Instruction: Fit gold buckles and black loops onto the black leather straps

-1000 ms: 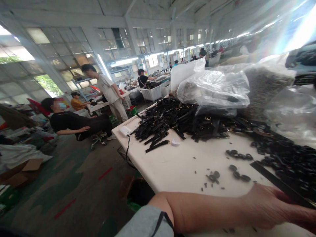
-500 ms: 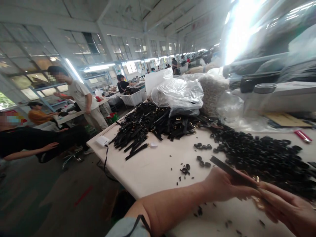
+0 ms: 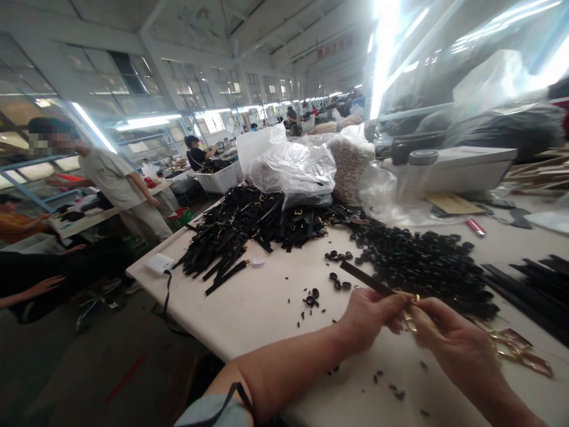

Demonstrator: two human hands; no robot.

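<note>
My left hand (image 3: pixel 367 317) is closed on a short black strap (image 3: pixel 362 277), whose flat end sticks out toward the upper left. At the strap's other end a gold buckle (image 3: pixel 409 322) shows between my two hands. My right hand (image 3: pixel 451 335) pinches at this buckle end, its fingertips meeting those of the left. Beyond the hands lies a heap of small black loops (image 3: pixel 422 255). Several loose gold buckles (image 3: pixel 518 350) rest on the table beside my right wrist.
Finished-looking black straps with buckles (image 3: pixel 249 228) are piled at the far left of the table (image 3: pixel 262 314). Behind them stands a clear plastic bag (image 3: pixel 297 166). Long black strips (image 3: pixel 537 290) lie at right, a red cylinder (image 3: pixel 475 227) farther back. Co-workers sit and stand at left.
The camera view has swung to the right, bringing the black strips and loose gold buckles into sight. Both hands still hold the strap, and my right hand's fingers are drawn in more tightly at the buckle.
</note>
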